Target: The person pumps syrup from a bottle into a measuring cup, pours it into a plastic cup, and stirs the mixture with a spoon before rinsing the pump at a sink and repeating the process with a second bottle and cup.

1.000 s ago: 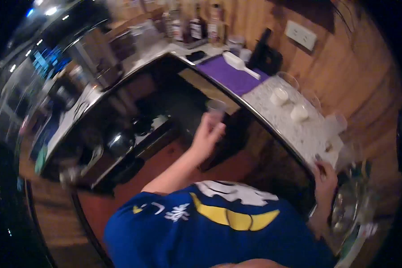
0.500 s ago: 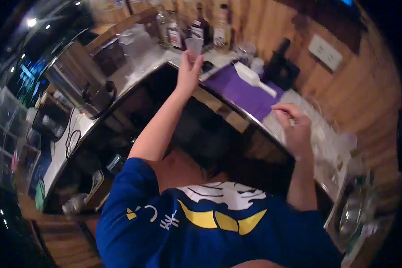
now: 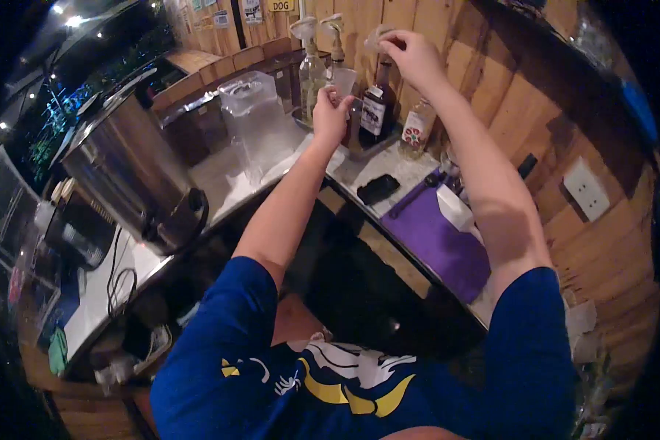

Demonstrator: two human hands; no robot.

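My left hand (image 3: 331,117) is closed round a small clear plastic cup (image 3: 342,78), held upright in front of the bottles at the back of the counter. Over the dark bottle with a white label (image 3: 376,114), my right hand (image 3: 416,60) pinches a thin translucent plastic cover (image 3: 376,38) near the bottle's top. Left of it stand a clear pump bottle (image 3: 312,77) and another pump top (image 3: 334,33), both capped in similar plastic. A bottle of pale liquid with a red-dotted label (image 3: 415,132) stands below my right forearm.
On the left are a large steel urn (image 3: 132,169) and a clear plastic pitcher (image 3: 257,117). A purple cloth (image 3: 440,246) holds a white scoop (image 3: 456,209), beside a small black object (image 3: 378,189). A wall outlet (image 3: 585,189) is at right.
My right hand has moved from beside the purple cloth up to the dark bottle's top and now pinches the plastic there. My left hand still holds the cup, and the view has shifted.
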